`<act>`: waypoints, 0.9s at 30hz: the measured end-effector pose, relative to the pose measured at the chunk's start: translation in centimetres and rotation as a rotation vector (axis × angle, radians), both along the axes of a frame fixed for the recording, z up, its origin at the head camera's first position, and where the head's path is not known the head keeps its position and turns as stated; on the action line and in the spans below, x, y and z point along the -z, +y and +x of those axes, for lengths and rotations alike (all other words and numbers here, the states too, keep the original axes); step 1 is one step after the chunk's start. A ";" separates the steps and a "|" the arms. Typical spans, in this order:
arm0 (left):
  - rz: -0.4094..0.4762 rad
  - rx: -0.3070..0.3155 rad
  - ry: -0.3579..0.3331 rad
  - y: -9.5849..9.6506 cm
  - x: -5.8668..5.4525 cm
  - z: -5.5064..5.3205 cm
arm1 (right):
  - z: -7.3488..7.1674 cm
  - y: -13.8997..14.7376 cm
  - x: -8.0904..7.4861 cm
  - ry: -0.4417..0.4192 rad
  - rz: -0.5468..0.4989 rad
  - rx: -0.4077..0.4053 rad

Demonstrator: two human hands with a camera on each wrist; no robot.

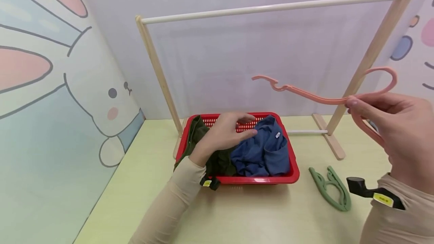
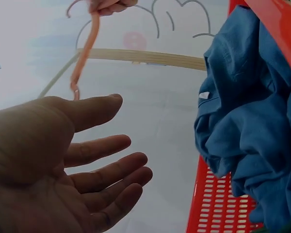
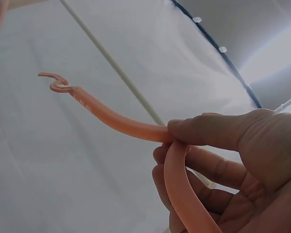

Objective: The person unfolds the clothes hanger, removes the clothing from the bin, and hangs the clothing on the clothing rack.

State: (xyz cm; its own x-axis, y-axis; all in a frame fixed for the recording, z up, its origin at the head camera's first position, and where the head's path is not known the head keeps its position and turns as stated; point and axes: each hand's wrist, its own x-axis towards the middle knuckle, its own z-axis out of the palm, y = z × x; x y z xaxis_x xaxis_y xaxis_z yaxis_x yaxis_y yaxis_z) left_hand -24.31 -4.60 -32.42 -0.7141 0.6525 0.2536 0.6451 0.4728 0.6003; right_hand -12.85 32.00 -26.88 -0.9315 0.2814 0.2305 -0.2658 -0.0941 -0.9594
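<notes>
My right hand (image 1: 403, 131) pinches a pink folding hanger (image 1: 315, 98) near its middle joint, in front of the rack's right post. One hanger arm reaches out to the left and the other slants down past the palm; the hook curls above the fingers. In the right wrist view the thumb presses on the hanger (image 3: 121, 121) at the joint. My left hand (image 1: 225, 131) hovers over the basket, fingers loosely bent and apart, holding nothing. Beneath it a red plastic basket (image 1: 251, 180) contains a blue garment (image 1: 264, 150) and a dark green garment (image 1: 220, 161).
A green folding hanger (image 1: 333, 189), folded, lies on the table right of the basket. Behind the basket stands a rack with a white rail (image 1: 264, 8) and wooden posts (image 1: 159, 70). A wall with a rabbit drawing (image 1: 101, 97) borders the table on the left.
</notes>
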 end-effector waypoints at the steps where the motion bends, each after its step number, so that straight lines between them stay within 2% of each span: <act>1: -0.009 0.008 -0.007 0.4 0.0 -0.2 | 0.0 -0.1 0.0 0.003 0.001 -0.003; 7: -0.063 0.025 -0.028 1.6 0.4 -1.4 | -0.3 -1.1 -0.1 0.003 0.044 -0.008; 17: -0.172 -0.092 -0.076 2.7 2.1 -2.5 | -0.4 -1.8 0.2 -0.008 0.094 0.019; 23: -0.217 -0.148 -0.112 4.1 2.2 -3.3 | -0.5 -1.7 0.3 0.003 0.090 0.024; 27: -0.253 -0.180 -0.112 4.7 2.3 -3.5 | -0.5 -1.8 0.4 -0.006 0.111 0.018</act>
State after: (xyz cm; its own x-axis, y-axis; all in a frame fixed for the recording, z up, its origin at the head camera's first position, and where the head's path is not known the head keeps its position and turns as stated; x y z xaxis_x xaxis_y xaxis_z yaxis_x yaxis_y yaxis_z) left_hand -27.84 0.10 -34.72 -0.8381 0.5454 0.0129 0.4741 0.7165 0.5118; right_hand -13.36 30.18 -27.25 -0.9281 0.2713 0.2552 -0.2603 0.0175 -0.9654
